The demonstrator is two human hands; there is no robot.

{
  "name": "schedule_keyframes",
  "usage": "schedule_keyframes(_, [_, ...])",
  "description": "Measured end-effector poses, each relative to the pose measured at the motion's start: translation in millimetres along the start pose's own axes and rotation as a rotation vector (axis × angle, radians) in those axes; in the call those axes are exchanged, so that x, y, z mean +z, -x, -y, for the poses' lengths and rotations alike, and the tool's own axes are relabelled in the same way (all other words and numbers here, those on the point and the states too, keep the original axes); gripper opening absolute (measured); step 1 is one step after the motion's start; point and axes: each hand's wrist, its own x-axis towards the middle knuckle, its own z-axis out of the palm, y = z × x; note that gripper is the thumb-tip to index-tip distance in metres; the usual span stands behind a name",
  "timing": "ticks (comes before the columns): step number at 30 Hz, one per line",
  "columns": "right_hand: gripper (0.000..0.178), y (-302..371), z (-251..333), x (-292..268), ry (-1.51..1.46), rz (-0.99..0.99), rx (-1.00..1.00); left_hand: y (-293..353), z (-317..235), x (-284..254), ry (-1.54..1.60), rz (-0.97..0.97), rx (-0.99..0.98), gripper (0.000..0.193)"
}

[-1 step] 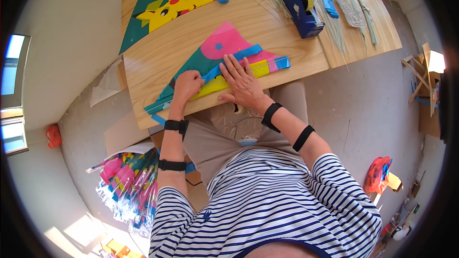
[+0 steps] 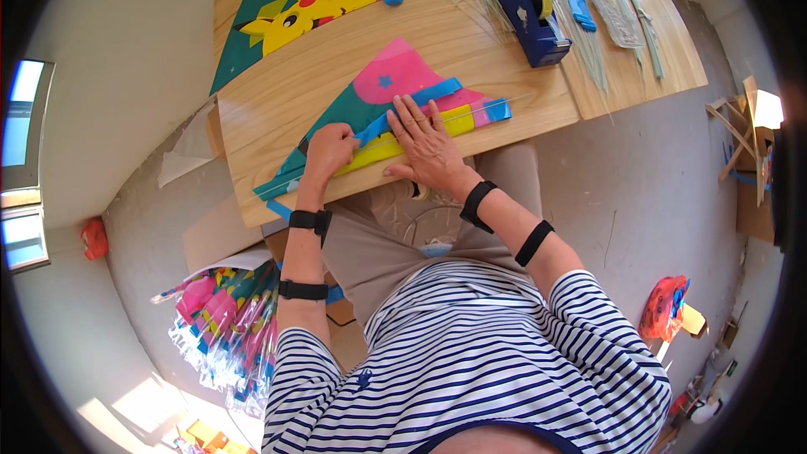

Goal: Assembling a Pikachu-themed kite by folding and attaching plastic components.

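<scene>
A folded printed sheet in pink, green and yellow lies along the near edge of the table, probably a kite sail. A blue ribbon strip runs slantwise across it, passing under my right fingers. My left hand is closed, its fingertips pinching at the lower left end of the blue strip. My right hand lies flat on the sheet with its fingers stretched and slightly apart, pressing the strip and the yellow fold. A thin clear rod or edge seems to run along the near fold.
On the wooden table, a second printed sheet lies at the far left. A dark blue tape dispenser, thin sticks and a clear plastic tray are at the far right. Bagged printed pieces stand at my left.
</scene>
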Motion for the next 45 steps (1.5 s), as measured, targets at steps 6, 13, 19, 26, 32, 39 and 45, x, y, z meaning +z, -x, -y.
schedule_keyframes(6, [0.105, 0, 1, 2, 0.025, -0.028, 0.000, -1, 1, -2, 0.002, -0.003, -0.018, 0.020])
schedule_keyframes(13, [0.103, 0, -1, 3, 0.008, -0.003, 0.000, -2, 11, -9, 0.046, -0.038, -0.086, 0.020])
schedule_keyframes(19, [0.103, 2, -5, 2, -0.007, -0.010, 0.017, -6, 2, -25, -0.175, -0.333, 0.173, 0.013])
schedule_keyframes(26, [0.105, 1, -4, 9, -0.036, -0.033, 0.024, -38, -78, 5, -0.282, -0.368, 0.584, 0.018])
schedule_keyframes(32, [0.104, 3, -4, 11, -0.072, -0.027, 0.039, -45, -81, -23, -0.440, -0.082, 0.311, 0.027])
schedule_keyframes(39, [0.102, 4, -6, 8, -0.096, -0.027, 0.053, -56, -114, -4, 0.180, 0.014, 0.353, 0.026])
schedule_keyframes(45, [0.104, 3, -3, 10, -0.122, 0.003, 0.061, -89, -126, 61, -0.025, 0.150, 0.238, 0.025])
